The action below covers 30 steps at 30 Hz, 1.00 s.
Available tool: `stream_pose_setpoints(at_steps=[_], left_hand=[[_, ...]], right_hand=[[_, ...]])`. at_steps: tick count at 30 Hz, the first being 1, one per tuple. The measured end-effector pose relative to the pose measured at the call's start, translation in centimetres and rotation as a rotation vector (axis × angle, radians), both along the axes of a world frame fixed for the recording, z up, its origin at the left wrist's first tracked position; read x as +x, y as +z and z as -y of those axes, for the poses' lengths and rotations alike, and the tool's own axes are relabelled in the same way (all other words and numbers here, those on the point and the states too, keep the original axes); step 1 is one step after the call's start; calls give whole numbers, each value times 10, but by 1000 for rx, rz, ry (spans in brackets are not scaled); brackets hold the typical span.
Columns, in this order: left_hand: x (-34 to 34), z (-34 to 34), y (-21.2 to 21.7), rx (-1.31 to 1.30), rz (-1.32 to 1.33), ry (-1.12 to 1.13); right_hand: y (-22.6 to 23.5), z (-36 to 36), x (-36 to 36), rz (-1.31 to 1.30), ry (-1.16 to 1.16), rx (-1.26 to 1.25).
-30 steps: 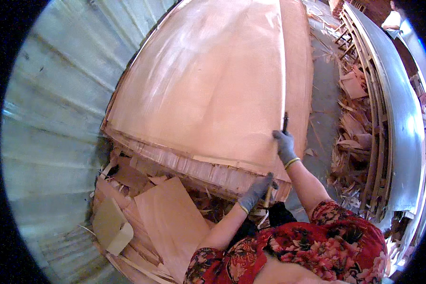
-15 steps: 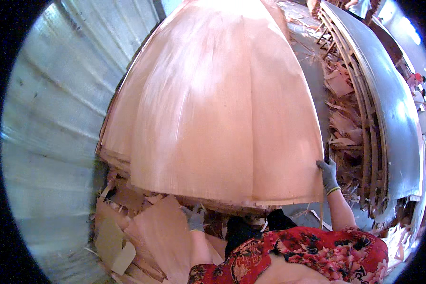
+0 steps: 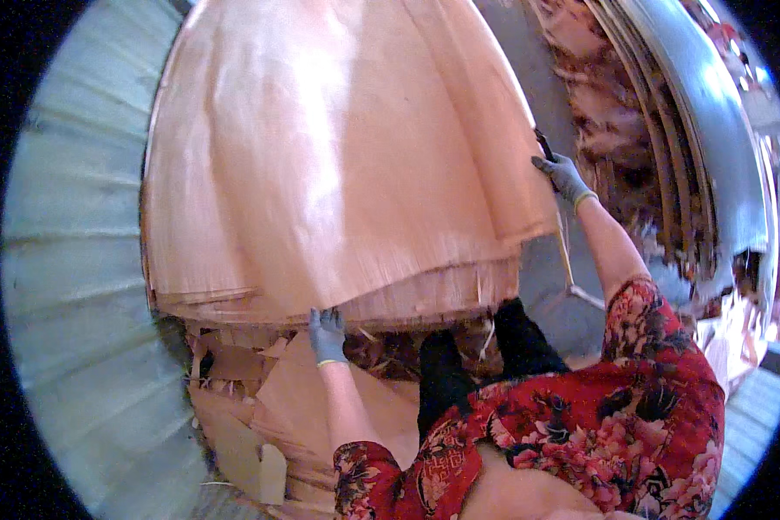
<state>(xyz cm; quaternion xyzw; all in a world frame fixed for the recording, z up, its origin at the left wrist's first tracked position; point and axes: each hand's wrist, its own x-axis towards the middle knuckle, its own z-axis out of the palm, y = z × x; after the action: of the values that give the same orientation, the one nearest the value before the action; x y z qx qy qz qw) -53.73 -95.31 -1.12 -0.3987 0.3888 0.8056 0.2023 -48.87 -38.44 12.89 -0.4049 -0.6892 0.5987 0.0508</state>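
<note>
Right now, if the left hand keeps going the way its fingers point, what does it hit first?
The left hand points up at the near edge of the veneer stack, and already seems to touch it under the top sheet. Nothing lies between, though depth is hard to judge.

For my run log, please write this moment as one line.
left hand: gloved, at near edge of veneer sheet | right hand: gloved, at right edge, dark tool | stack under | scraps below
</note>
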Motion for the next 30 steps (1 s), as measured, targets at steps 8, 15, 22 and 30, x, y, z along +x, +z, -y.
stream_pose_setpoints(at_steps=[8,15,22,30], left_hand=[[23,-20,-1,-47,177,-72],[49,-48,-15,-51,290,-321],[51,-90,7,-176,401,-374],[60,-87,-6,-513,180,-740]], right_hand=[[-56,13,112,485,164,-53],[-79,-13,154,507,176,93],[-69,-43,167,801,132,340],[14,-48,158,943,306,595]])
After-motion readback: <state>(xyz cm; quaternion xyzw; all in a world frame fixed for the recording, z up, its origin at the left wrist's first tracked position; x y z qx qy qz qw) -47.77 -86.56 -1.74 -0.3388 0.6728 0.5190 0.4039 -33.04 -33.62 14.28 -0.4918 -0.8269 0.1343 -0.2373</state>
